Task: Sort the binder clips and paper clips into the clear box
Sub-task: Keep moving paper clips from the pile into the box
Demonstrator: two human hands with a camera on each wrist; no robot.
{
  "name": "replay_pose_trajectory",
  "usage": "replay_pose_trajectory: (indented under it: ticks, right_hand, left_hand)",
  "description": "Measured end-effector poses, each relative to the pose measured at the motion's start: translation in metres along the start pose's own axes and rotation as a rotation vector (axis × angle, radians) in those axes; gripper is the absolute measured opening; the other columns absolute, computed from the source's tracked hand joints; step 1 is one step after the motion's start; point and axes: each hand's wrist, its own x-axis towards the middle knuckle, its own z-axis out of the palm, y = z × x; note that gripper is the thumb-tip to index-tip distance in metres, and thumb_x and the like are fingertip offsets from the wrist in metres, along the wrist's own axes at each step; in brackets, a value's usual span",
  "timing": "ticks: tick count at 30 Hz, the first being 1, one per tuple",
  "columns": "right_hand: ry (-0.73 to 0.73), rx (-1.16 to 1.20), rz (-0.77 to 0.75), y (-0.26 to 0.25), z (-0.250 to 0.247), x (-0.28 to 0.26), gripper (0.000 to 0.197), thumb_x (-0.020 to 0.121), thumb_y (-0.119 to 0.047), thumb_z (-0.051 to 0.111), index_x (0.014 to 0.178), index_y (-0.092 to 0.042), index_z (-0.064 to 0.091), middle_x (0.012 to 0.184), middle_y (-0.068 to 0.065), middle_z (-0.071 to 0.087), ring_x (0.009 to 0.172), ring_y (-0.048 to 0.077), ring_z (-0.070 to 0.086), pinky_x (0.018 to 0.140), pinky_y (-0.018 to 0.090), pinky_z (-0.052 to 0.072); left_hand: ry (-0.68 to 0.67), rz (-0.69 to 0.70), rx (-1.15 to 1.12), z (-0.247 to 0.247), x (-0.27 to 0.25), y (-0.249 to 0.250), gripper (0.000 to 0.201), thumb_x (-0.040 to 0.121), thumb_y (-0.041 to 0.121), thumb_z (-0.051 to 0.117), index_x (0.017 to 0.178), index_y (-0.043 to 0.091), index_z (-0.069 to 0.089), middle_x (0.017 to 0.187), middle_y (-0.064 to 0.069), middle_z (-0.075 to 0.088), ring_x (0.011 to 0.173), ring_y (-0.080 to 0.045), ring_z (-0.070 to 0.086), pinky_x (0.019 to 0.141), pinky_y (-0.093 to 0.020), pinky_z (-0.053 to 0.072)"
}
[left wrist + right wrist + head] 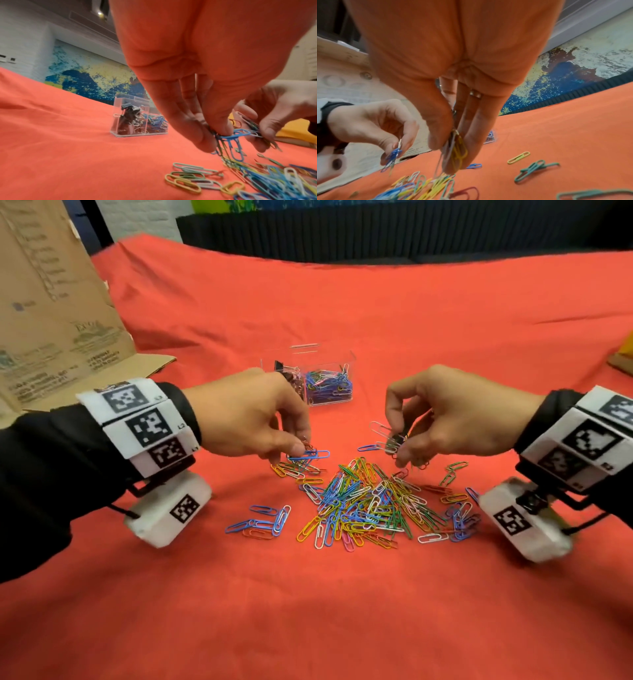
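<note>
A pile of coloured paper clips (370, 505) (265, 180) (419, 186) lies on the red cloth. My left hand (298, 450) (217, 136) hangs over the pile's left edge and pinches a small bunch of paper clips, mostly blue. My right hand (399, 450) (453, 152) hovers over the pile's far right and pinches a bunch of clips: white and yellow ones, with a dark piece among them. Behind the hands stands the clear box (329, 381) (137, 121). Its left compartment holds black binder clips, its right one paper clips.
An open cardboard box (51, 320) stands at the back left. A few blue and orange clips (263, 522) lie apart, left of the pile, and green ones (534, 169) to its right. A yellow object (625, 350) sits at the right edge.
</note>
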Motion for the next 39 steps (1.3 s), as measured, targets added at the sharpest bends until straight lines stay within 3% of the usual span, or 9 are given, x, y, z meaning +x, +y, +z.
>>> replay_pose_trajectory:
  ticks: [4, 9, 15, 18, 24, 29, 33, 36, 39]
  right_hand:
    - [0.005, 0.037, 0.010, 0.002, 0.004, 0.006, 0.040, 0.069, 0.003, 0.084, 0.090, -0.019, 0.058, 0.076, 0.004, 0.077, 0.065, 0.031, 0.074, 0.064, 0.048, 0.059]
    - [-0.022, -0.243, -0.020, -0.004, 0.010, 0.006, 0.023, 0.068, -0.015, 0.086, 0.077, -0.027, 0.069, 0.072, -0.016, 0.075, 0.065, 0.002, 0.071, 0.067, 0.023, 0.053]
    - [-0.037, -0.332, -0.010, -0.008, 0.013, 0.006, 0.020, 0.070, -0.021, 0.083, 0.076, -0.033, 0.068, 0.074, -0.017, 0.074, 0.068, -0.003, 0.067, 0.068, 0.018, 0.051]
    - [-0.040, -0.356, -0.022, -0.009, 0.015, 0.006, 0.019, 0.070, -0.019, 0.080, 0.078, -0.032, 0.070, 0.070, -0.016, 0.073, 0.067, -0.003, 0.066, 0.066, 0.017, 0.050]
    - [-0.049, -0.388, -0.045, -0.010, 0.022, 0.008, 0.018, 0.071, -0.014, 0.077, 0.083, -0.028, 0.072, 0.070, -0.011, 0.072, 0.068, 0.002, 0.065, 0.065, 0.021, 0.052]
    - [-0.051, -0.378, -0.048, -0.009, 0.021, 0.005, 0.017, 0.072, -0.015, 0.075, 0.081, -0.029, 0.072, 0.068, -0.012, 0.069, 0.067, 0.001, 0.062, 0.060, 0.015, 0.046]
    - [-0.032, -0.383, -0.055, -0.008, 0.023, 0.005, 0.018, 0.072, -0.013, 0.073, 0.081, -0.029, 0.073, 0.059, -0.015, 0.062, 0.059, -0.005, 0.055, 0.058, 0.014, 0.045]
    - [-0.003, -0.401, -0.076, -0.012, 0.025, 0.004, 0.018, 0.071, -0.012, 0.071, 0.081, -0.027, 0.075, 0.059, -0.013, 0.065, 0.057, -0.001, 0.057, 0.062, 0.022, 0.052]
    - [0.028, -0.436, -0.101, -0.015, 0.027, 0.003, 0.021, 0.070, -0.013, 0.069, 0.080, -0.029, 0.078, 0.061, -0.013, 0.067, 0.056, -0.002, 0.054, 0.066, 0.025, 0.054]
  left_hand:
    - [0.060, -0.020, -0.090, -0.005, -0.001, -0.007, 0.006, 0.084, 0.019, 0.077, 0.082, 0.022, 0.073, 0.067, 0.007, 0.073, 0.060, -0.009, 0.072, 0.060, -0.017, 0.054]
    - [0.180, -0.045, -0.123, -0.026, 0.014, -0.012, 0.005, 0.084, 0.014, 0.077, 0.085, 0.018, 0.074, 0.070, -0.005, 0.075, 0.061, -0.018, 0.073, 0.058, -0.024, 0.058]
    - [0.413, -0.117, 0.119, -0.060, 0.061, -0.013, 0.007, 0.082, 0.027, 0.076, 0.083, 0.020, 0.076, 0.063, 0.008, 0.073, 0.047, 0.009, 0.061, 0.061, -0.012, 0.051]
    - [0.392, -0.184, 0.207, -0.063, 0.087, -0.014, 0.010, 0.080, 0.032, 0.074, 0.079, 0.022, 0.076, 0.059, 0.004, 0.071, 0.054, -0.001, 0.067, 0.073, -0.027, 0.058]
    - [0.372, -0.305, 0.418, -0.053, 0.125, -0.014, 0.013, 0.070, 0.038, 0.079, 0.077, 0.028, 0.075, 0.075, 0.001, 0.070, 0.078, -0.029, 0.069, 0.068, -0.034, 0.054]
    - [0.303, -0.326, 0.412, -0.046, 0.131, -0.016, 0.012, 0.071, 0.031, 0.082, 0.081, 0.026, 0.077, 0.058, 0.005, 0.066, 0.066, -0.020, 0.070, 0.061, -0.028, 0.050]
    - [0.314, -0.295, 0.300, -0.049, 0.118, -0.026, 0.012, 0.079, 0.022, 0.070, 0.089, 0.026, 0.076, 0.062, 0.005, 0.073, 0.062, -0.010, 0.070, 0.073, -0.032, 0.058]
    - [0.354, -0.239, 0.365, -0.052, 0.092, -0.031, 0.015, 0.083, 0.042, 0.069, 0.094, 0.033, 0.073, 0.076, 0.011, 0.073, 0.072, -0.016, 0.065, 0.081, -0.039, 0.057]
    - [0.300, -0.201, 0.381, -0.051, 0.054, -0.028, 0.031, 0.080, 0.061, 0.065, 0.091, 0.033, 0.072, 0.079, 0.012, 0.073, 0.070, -0.012, 0.065, 0.077, -0.035, 0.055]
